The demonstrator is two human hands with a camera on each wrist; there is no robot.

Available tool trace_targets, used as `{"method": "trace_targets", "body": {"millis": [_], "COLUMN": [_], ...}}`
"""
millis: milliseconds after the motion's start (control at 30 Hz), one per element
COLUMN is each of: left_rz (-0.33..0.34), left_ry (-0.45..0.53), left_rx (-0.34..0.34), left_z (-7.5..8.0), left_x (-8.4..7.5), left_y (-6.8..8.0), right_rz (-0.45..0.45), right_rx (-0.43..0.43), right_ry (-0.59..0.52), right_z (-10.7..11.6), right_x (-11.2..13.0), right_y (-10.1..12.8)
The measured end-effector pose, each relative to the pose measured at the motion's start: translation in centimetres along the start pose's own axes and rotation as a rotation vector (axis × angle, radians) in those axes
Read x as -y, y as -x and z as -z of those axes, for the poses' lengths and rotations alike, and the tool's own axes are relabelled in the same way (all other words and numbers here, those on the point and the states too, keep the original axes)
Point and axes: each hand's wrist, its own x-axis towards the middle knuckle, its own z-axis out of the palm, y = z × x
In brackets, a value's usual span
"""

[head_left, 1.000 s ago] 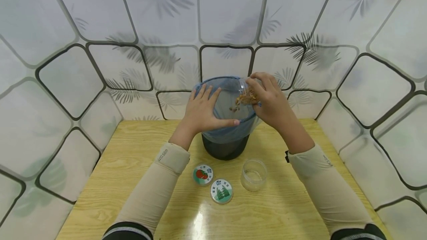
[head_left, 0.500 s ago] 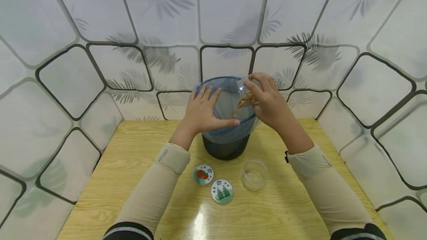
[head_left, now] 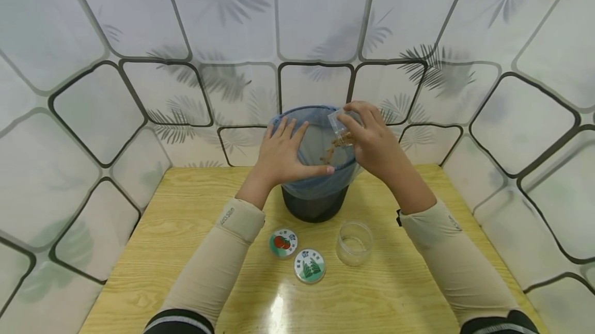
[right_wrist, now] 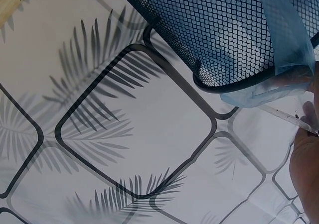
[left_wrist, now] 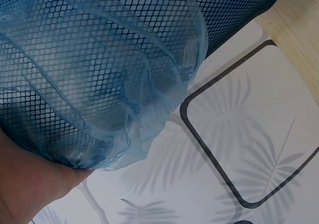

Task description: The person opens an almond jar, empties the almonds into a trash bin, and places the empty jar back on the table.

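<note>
A dark mesh bin [head_left: 316, 210] stands on the table, lined with a blue plastic bag [head_left: 321, 184] folded over its rim. My left hand [head_left: 281, 156] rests on the rim's left side, fingers spread and straight. Over the right side of the opening, my right hand [head_left: 376, 143] grips a tilted clear plastic jar [head_left: 337, 121]. Small brown pieces [head_left: 327, 157] fall from its mouth into the bin. The left wrist view shows the mesh [left_wrist: 99, 50] through the bag; in the right wrist view the right hand [right_wrist: 305, 159] is cut off at the edge.
A second clear jar [head_left: 354, 243] stands in front of the bin on the wooden table [head_left: 209, 272]. To its left lie two round printed lids, one with a red picture [head_left: 283, 243] and one with green leaves [head_left: 309, 266]. Patterned walls enclose the table's back and sides.
The jar in my right hand has tipped further down, and fewer brown pieces show inside it. My left hand has stayed on the bin's rim.
</note>
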Motion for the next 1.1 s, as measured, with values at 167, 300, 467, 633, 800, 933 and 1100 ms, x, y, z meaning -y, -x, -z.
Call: {"method": "trace_targets", "body": {"millis": [167, 300, 467, 633, 800, 933, 1100], "left_rz": [-0.002, -0.006, -0.012, -0.019, -0.022, -0.019, -0.021], "left_ry": [0.004, 0.008, 0.011, 0.013, 0.016, 0.015, 0.004], "left_rx": [-0.001, -0.001, -0.009, -0.024, -0.019, -0.011, -0.014], "left_z": [-0.01, -0.1, -0.28, -0.3, -0.29, -0.3, -0.29], "left_x": [0.03, 0.09, 0.18, 0.17, 0.19, 0.2, 0.2], "left_y": [0.03, 0.0, -0.06, -0.04, -0.05, -0.06, -0.1], "right_rz": [0.014, 0.021, 0.036, 0.043, 0.027, 0.016, 0.011], "right_rx": [-0.005, 0.002, 0.031, 0.073, 0.108, 0.128, 0.112], "right_ry": [0.01, 0.027, 0.026, 0.02, 0.008, -0.001, -0.002], "right_z": [-0.11, -0.18, -0.03, 0.21, 0.32, 0.43, 0.4], "right_x": [0.02, 0.01, 0.21, 0.45, 0.58, 0.71, 0.67], "right_y": [0.01, 0.03, -0.01, -0.1, -0.06, -0.04, 0.03]}}
